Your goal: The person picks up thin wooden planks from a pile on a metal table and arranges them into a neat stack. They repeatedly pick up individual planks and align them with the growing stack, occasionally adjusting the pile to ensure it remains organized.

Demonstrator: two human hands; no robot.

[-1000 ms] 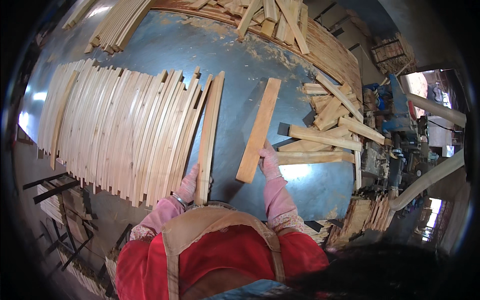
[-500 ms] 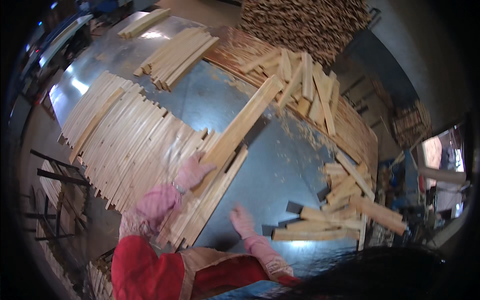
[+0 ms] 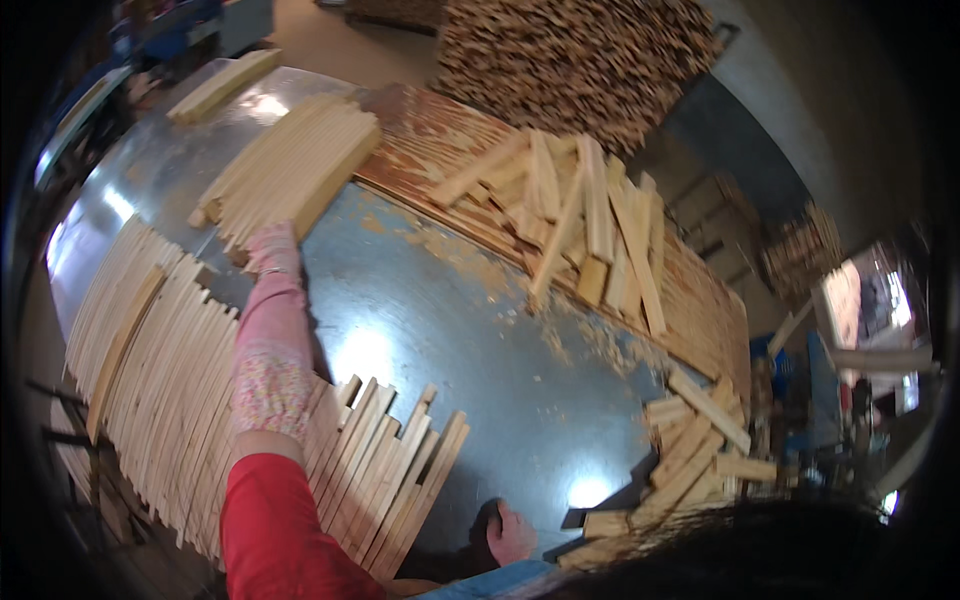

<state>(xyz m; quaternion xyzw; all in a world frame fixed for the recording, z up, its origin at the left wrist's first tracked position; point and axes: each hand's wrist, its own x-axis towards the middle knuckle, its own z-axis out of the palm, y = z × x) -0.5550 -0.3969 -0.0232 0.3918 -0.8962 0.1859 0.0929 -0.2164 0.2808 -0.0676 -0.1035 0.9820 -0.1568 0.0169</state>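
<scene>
Worn on your head, the left fisheye looks down and forward across the table (image 3: 430, 290), near enough for it to fill the middle of the view, wide enough to reach the stack (image 3: 580, 65) beyond the table's far edge.

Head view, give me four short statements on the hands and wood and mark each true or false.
1. The left hand is at the near end of the table stack. True.
2. The right hand holds a strip. False: no wood shows in it.
3. A loose strip lies on top of the row. True.
4. The far jumbled planks lie on the floor. False: they lie on a wooden board.
</scene>
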